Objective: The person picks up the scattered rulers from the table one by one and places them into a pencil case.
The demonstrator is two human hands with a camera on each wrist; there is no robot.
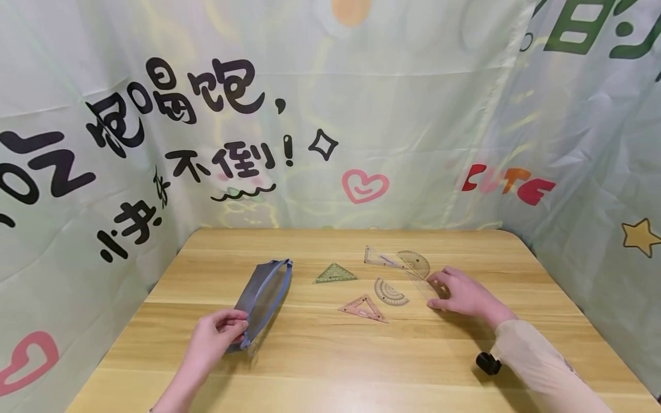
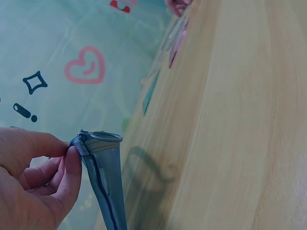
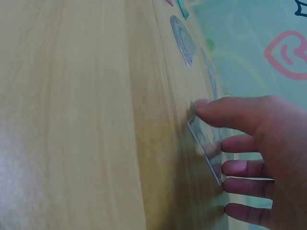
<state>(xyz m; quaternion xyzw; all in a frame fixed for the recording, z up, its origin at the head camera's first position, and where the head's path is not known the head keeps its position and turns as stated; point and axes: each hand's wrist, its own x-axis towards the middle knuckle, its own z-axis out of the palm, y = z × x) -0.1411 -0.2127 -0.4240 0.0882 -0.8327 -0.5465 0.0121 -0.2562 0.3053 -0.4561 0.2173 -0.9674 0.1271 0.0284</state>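
Observation:
My left hand (image 1: 214, 338) pinches the near end of a blue-grey zip pencil case (image 1: 253, 287) between thumb and fingers. The case stands tilted on its edge, its zip side facing right. In the left wrist view, a ring-like loop (image 2: 103, 137) shows at the pinched end of the case. My right hand (image 1: 457, 292) is low over the table with thumb and fingers spread across the end of a clear ruler (image 1: 424, 287). In the right wrist view the fingertips (image 3: 230, 167) are right at the edge of the clear plastic. A protractor (image 1: 415, 263) overlaps the ruler.
Between the hands lie a green set square (image 1: 334, 274), a pink set square (image 1: 364, 310) and another clear protractor (image 1: 391, 292). A black object (image 1: 488, 363) is by the right sleeve. Printed fabric (image 1: 310, 201) hangs behind the wooden table (image 1: 330, 367) and along its sides.

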